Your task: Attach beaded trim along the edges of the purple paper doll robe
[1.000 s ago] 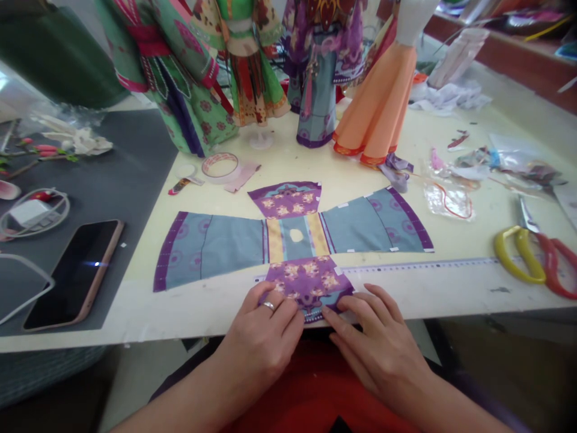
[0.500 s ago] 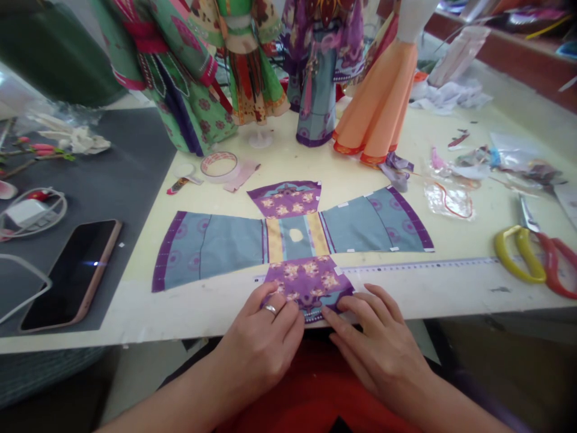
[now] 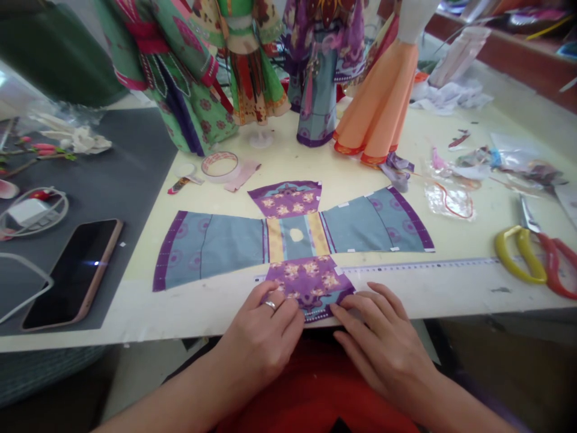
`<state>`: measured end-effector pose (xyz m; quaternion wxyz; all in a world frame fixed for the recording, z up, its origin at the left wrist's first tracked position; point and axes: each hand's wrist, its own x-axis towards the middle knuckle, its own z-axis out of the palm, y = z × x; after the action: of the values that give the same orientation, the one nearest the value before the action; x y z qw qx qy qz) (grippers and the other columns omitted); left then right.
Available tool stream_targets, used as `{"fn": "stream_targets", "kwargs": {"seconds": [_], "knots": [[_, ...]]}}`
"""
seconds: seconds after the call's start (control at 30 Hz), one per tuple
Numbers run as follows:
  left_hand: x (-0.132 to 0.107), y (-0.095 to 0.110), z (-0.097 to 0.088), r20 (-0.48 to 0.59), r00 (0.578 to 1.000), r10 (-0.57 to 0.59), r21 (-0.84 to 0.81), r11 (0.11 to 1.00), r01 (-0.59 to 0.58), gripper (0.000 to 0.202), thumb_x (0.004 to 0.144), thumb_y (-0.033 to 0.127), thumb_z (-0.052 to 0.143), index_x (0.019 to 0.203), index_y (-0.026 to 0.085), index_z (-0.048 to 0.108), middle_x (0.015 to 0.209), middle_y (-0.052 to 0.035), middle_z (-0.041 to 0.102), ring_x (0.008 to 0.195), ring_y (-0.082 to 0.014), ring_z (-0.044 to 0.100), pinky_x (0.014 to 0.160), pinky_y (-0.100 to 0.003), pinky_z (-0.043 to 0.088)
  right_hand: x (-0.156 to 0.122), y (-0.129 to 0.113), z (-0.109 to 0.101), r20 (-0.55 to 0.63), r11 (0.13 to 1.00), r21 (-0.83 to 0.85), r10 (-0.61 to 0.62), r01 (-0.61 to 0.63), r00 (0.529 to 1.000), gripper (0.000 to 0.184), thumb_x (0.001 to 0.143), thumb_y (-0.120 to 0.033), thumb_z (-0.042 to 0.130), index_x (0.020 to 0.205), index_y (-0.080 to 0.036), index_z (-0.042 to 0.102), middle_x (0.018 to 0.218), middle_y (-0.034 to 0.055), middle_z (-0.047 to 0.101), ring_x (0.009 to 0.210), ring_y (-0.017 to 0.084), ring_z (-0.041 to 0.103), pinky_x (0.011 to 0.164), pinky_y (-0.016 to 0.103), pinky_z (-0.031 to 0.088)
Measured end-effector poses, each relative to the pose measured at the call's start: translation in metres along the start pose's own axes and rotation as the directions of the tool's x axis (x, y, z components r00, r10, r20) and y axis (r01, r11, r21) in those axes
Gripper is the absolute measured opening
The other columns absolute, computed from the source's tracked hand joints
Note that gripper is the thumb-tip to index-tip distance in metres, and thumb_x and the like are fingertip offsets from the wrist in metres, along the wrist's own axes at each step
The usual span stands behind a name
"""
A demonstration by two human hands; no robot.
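Note:
A cross-shaped fabric garment piece (image 3: 229, 240) lies flat before me, with blue side panels, a yellow-banded centre with a small hole, and purple floral flaps. My left hand (image 3: 270, 325), with a ring, has its fingers bent and closed over the left corner of the near purple flap (image 3: 306, 276). Its fingertips are partly hidden. My right hand (image 3: 374, 328) rests at that flap's right corner, fingers extended and apart, the index fingertip on the dotted hem. The thumb lies lower, past the table edge. Small white tabs sit along some fabric edges. A ruler (image 3: 406, 266) runs partly beneath the flap.
Several dressed doll figures stand behind, one in an orange skirt (image 3: 378, 99). Scissors (image 3: 525, 252) lie right. A tape roll (image 3: 219, 165) is behind the fabric. A phone (image 3: 72, 270) and a white charger (image 3: 29, 211) rest on the dark mat (image 3: 130, 156). Plastic bags (image 3: 448, 201) lie right.
My right hand has slid slightly right along the near flap's hem, showing more of the dotted trim. My left hand stays at the left corner. The fabric lies nearly as before.

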<state>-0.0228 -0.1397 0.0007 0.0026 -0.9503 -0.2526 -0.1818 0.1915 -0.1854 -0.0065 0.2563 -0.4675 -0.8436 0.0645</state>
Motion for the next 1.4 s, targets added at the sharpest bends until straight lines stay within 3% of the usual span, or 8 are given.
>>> {"fn": "stream_targets", "kwargs": {"seconds": [0.17,0.53,1.1,1.4], "knots": [[0.0,-0.001,0.001,-0.001,1.0,-0.019,-0.038,0.999,0.019,0.027,0.085,0.008,0.035,0.088,0.01,0.062,0.078,-0.0081,0.058,0.075,-0.0174,0.05,0.085,-0.041,0.039,0.0,0.0,-0.002,-0.032,1.0,0.008,-0.012,0.012,0.999,0.022,0.084,-0.012,0.05,0.104,-0.012,0.061,0.097,0.0097,0.056,0.094,0.022,0.05,0.094,0.048,0.033],[-0.003,-0.002,0.004,0.045,0.995,-0.092,-0.103,0.99,0.096,0.019,0.085,0.01,0.043,0.086,0.013,0.061,0.077,-0.0046,0.057,0.075,-0.0162,0.049,0.085,-0.04,0.038,0.007,-0.008,0.01,0.084,0.998,-0.019,-0.054,0.055,0.995,0.025,0.087,-0.018,0.047,0.107,-0.016,0.06,0.105,0.0087,0.054,0.099,0.023,0.047,0.097,0.048,0.029],[-0.002,-0.001,-0.003,0.065,0.997,0.043,0.054,0.997,-0.046,0.022,0.084,0.011,0.041,0.094,0.009,0.061,0.082,-0.0087,0.06,0.077,-0.0179,0.053,0.089,-0.044,0.039,0.008,-0.008,0.016,0.096,0.997,-0.044,-0.061,0.066,0.993,0.024,0.087,-0.018,0.045,0.106,-0.017,0.06,0.105,0.0087,0.055,0.098,0.023,0.048,0.097,0.049,0.029],[-0.02,-0.004,-0.011,0.002,1.0,0.016,0.049,0.999,-0.016,0.029,0.085,0.007,0.039,0.106,0.006,0.058,0.102,-0.0144,0.061,0.095,-0.024,0.053,0.089,-0.047,0.04,0.007,-0.008,0.017,0.113,0.998,-0.045,-0.044,0.05,0.993,0.025,0.087,-0.02,0.046,0.109,-0.019,0.059,0.108,0.0081,0.054,0.1,0.023,0.047,0.099,0.049,0.027]]}}
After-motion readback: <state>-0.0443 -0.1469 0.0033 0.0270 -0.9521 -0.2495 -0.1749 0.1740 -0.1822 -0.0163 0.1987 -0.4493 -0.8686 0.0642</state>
